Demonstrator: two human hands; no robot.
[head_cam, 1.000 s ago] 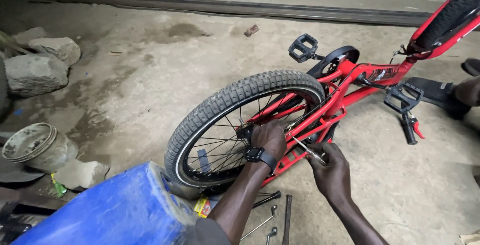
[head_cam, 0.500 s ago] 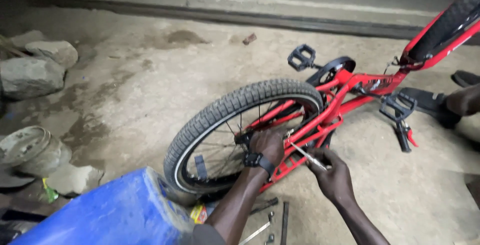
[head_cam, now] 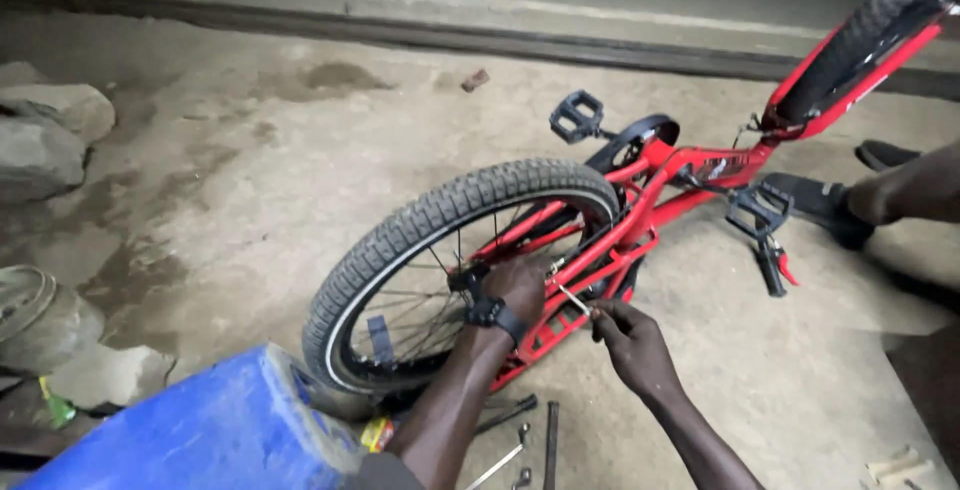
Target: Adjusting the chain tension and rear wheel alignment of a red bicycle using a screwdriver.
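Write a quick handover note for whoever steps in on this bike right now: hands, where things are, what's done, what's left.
Left hand: gripping at the rear wheel hub, against the red frame.
Right hand: holding a thin metal tool pointed at the axle area.
The bike lies tipped on the concrete floor, and spare tools lie below the wheel.
Done: wheel sits in the frame.
Left: the work at the axle looks unfinished; whether it is tight cannot be told.

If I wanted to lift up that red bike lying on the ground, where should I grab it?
Probably the red frame, on the bare tube between the two pedals, reaching down from above. The bike lies sideways, so that tube faces up and is clear. Avoid the rear wheel: the left hand and right hand are working there.
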